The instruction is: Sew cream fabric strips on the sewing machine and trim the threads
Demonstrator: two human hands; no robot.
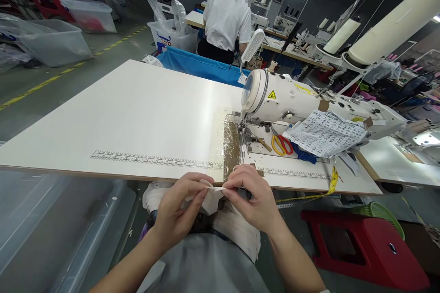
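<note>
A small piece of white fabric (pixel 212 200) is stretched between my two hands, just off the front edge of the sewing table. My left hand (pixel 182 206) pinches its left end between thumb and fingers. The right end sits in the pinch of my right hand (pixel 252 197). Part of the fabric hangs down below my fingers, over my lap. Beyond my hands stands a white sewing machine (pixel 275 96), its needle area (pixel 242 130) a short way ahead of my right hand. More pale cloth (pixel 237 229) lies on my lap.
The white tabletop (pixel 144 110) carries a printed ruler (pixel 154 159). Scissors (pixel 282 143), a written sheet (pixel 326 132) and a tape measure (pixel 332 181) are at the right. A red stool (pixel 371 247) stands below right, a clear bin (pixel 51 229) below left. A seated person (pixel 227 18) works ahead.
</note>
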